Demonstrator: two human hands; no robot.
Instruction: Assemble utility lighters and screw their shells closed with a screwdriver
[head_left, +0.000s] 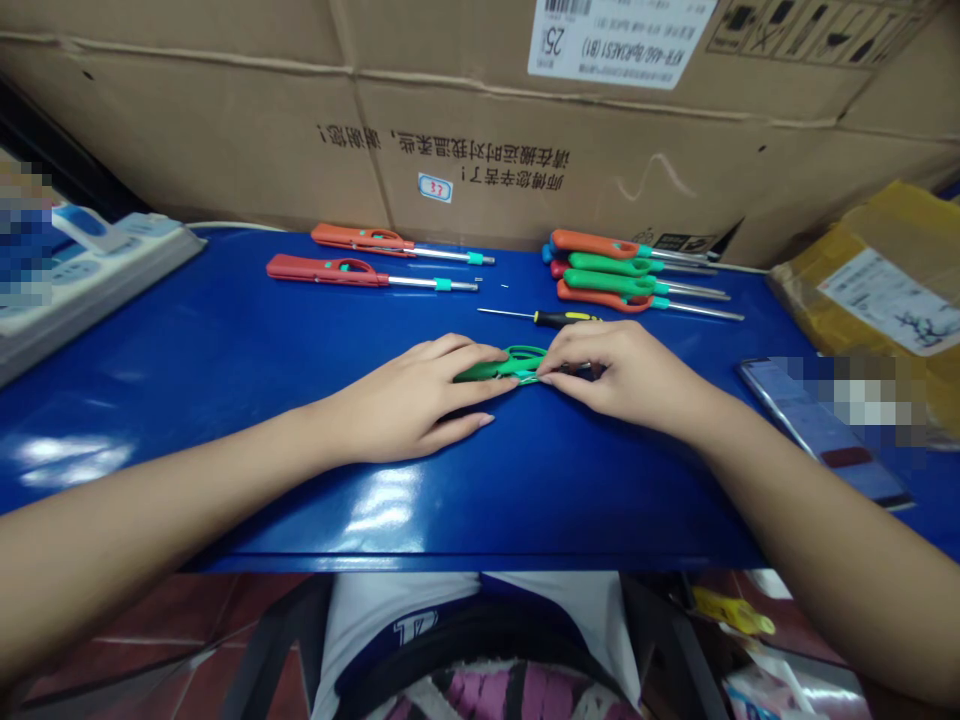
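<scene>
Pressing down on the blue table (225,360), the left hand (409,400) lies with its fingers stretched over the handle of a green lighter (504,365); whether the thumb closes under it cannot be told. The right hand (626,378) pinches the lighter's other end between thumb and fingertips. Behind them stands a closed cardboard box (225,130), its contents unseen. Its white label (615,35) reads "25", and a small sticker (435,187) reads "37", beside upside-down Chinese print.

Green plastic lighter (501,368). Lies flat on the blue surface (225,350), lengthwise left to right. Handle end clasped between fingers of the left grip (409,400), other end hidden under the pinching right grip (622,375). Trigger loop shows between them.
</scene>
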